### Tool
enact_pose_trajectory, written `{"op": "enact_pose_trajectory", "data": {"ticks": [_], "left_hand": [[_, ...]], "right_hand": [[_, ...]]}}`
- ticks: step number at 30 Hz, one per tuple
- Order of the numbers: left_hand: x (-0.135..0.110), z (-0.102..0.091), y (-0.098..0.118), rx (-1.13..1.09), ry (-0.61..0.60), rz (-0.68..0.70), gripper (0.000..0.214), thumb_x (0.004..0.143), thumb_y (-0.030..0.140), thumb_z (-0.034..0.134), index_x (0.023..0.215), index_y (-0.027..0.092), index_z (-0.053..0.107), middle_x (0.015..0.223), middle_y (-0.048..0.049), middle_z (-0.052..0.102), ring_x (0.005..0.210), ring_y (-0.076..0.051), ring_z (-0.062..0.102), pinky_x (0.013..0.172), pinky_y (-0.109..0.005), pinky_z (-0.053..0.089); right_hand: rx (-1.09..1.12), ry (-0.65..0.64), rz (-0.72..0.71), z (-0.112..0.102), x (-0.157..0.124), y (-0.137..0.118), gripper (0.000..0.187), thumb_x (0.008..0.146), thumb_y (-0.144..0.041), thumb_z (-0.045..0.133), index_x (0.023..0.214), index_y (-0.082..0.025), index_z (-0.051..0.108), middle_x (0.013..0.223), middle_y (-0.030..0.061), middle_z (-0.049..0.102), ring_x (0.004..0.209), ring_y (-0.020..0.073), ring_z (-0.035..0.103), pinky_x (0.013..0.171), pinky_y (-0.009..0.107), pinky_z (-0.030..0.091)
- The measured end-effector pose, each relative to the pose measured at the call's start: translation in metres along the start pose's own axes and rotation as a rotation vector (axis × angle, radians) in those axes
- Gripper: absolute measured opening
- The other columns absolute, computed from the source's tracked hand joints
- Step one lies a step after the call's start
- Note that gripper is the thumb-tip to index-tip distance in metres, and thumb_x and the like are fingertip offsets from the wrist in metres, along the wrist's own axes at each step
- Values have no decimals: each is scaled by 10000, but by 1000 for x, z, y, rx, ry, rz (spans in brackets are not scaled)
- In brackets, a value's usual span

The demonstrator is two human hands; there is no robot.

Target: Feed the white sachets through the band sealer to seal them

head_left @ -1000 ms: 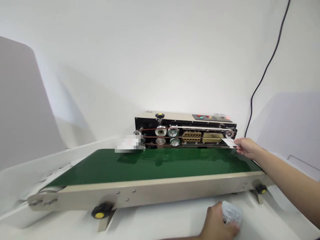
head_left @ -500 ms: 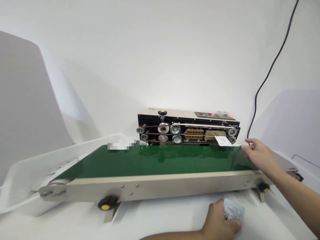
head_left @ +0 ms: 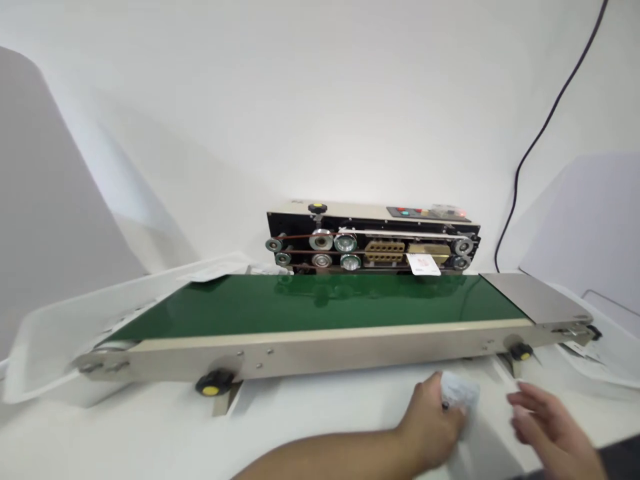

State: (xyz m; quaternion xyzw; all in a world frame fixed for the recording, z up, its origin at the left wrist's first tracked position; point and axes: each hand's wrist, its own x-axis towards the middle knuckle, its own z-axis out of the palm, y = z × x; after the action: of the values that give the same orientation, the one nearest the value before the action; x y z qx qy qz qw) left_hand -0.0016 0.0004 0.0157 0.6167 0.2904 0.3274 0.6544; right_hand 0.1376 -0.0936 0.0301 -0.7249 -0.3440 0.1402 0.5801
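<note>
My left hand (head_left: 431, 421) is closed round a small pale blue-white sachet (head_left: 459, 392) with print on it, in front of the conveyor's near side. To the right of it, my right hand (head_left: 553, 427) is slightly blurred, its fingers apart and nothing visible in them. A white sachet (head_left: 424, 265) with reddish print sticks out from the rollers and brass blocks of the band sealer (head_left: 373, 230), over the far edge of the green conveyor belt (head_left: 320, 307). Another white sachet (head_left: 209, 273) lies at the belt's far left edge.
At the left end a white bin (head_left: 35, 327) holds several flat pieces. Another white bin (head_left: 620, 373) stands at the right, beside the metal end plate (head_left: 537, 298). Black-and-yellow knobs (head_left: 214, 383) jut from the conveyor's front. A black cable (head_left: 545, 127) hangs down the wall.
My right hand has drawn back from the belt's right end, down toward my left hand. The sachet in the sealer has moved left. My left hand still holds its sachet.
</note>
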Motion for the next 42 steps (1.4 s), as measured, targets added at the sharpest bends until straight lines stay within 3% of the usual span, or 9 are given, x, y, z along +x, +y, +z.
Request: {"op": "enact_pose_trajectory", "data": {"ticks": [3, 5, 8, 14, 21, 30, 36, 39, 42], "left_hand": [[1, 0, -4, -27, 24, 102, 174, 692, 159, 546, 865, 140, 557, 750, -17, 608, 698, -161, 532, 666, -264, 425], [1, 0, -7, -63, 23, 82, 173, 726, 194, 544, 894, 150, 541, 781, -17, 602, 732, -166, 532, 701, -273, 424], [2, 0, -8, -99, 12, 50, 166, 767, 244, 538, 910, 164, 515, 807, -13, 585, 757, -169, 529, 717, -278, 423], [-3, -2, -2, -82, 15, 91, 219, 810, 338, 529, 934, 161, 494, 798, -12, 562, 741, -171, 525, 691, -284, 430], [-3, -3, -4, -129, -200, 183, 346, 823, 466, 520, 956, 147, 508, 826, -53, 598, 692, -164, 515, 629, -275, 401], [-1, 0, -4, 139, -61, 135, 144, 752, 305, 484, 739, 172, 536, 582, 41, 420, 557, -126, 386, 544, -242, 321], [-1, -1, -2, 247, -43, 147, 140, 749, 275, 448, 647, 187, 485, 586, 34, 442, 565, -132, 400, 543, -240, 306], [0, -2, -3, 276, -59, 137, 160, 749, 287, 449, 618, 195, 445, 575, 37, 436, 554, -131, 398, 531, -238, 300], [2, -1, -5, 280, -81, 121, 173, 745, 304, 467, 612, 195, 442, 574, 39, 440, 556, -131, 400, 537, -240, 302]], "right_hand": [[-40, -284, 133, 15, -13, 18, 430, 615, -500, 627, 882, -165, 585, 769, 75, 654, 700, 223, 618, 644, 318, 505], [-81, -429, 77, 22, -18, 14, 340, 687, -441, 589, 891, -169, 592, 771, 53, 645, 761, 214, 605, 717, 322, 484], [-152, -526, 67, 34, -15, 0, 207, 746, -360, 525, 817, -170, 567, 637, 1, 567, 602, 157, 523, 555, 265, 423], [-39, -463, 121, 45, -20, -6, 278, 796, -437, 490, 756, -165, 524, 528, -31, 483, 492, 115, 426, 481, 238, 339], [62, -309, 74, 26, -7, -10, 382, 754, -523, 526, 757, -143, 561, 470, -37, 448, 452, 110, 408, 453, 238, 347], [-204, -391, -474, 4, 17, 2, 168, 789, -294, 529, 792, -174, 647, 717, 47, 643, 627, 161, 588, 557, 268, 479], [-215, -315, -452, 3, 19, -2, 221, 774, -325, 551, 912, -161, 606, 772, 58, 662, 663, 171, 625, 596, 271, 524], [-238, -396, -389, 0, 26, -13, 189, 753, -345, 556, 745, -164, 609, 617, 31, 622, 551, 156, 582, 500, 252, 482], [-193, -463, -294, -4, 38, -25, 261, 727, -372, 578, 851, -147, 622, 702, 53, 658, 608, 171, 601, 548, 276, 499]]}}
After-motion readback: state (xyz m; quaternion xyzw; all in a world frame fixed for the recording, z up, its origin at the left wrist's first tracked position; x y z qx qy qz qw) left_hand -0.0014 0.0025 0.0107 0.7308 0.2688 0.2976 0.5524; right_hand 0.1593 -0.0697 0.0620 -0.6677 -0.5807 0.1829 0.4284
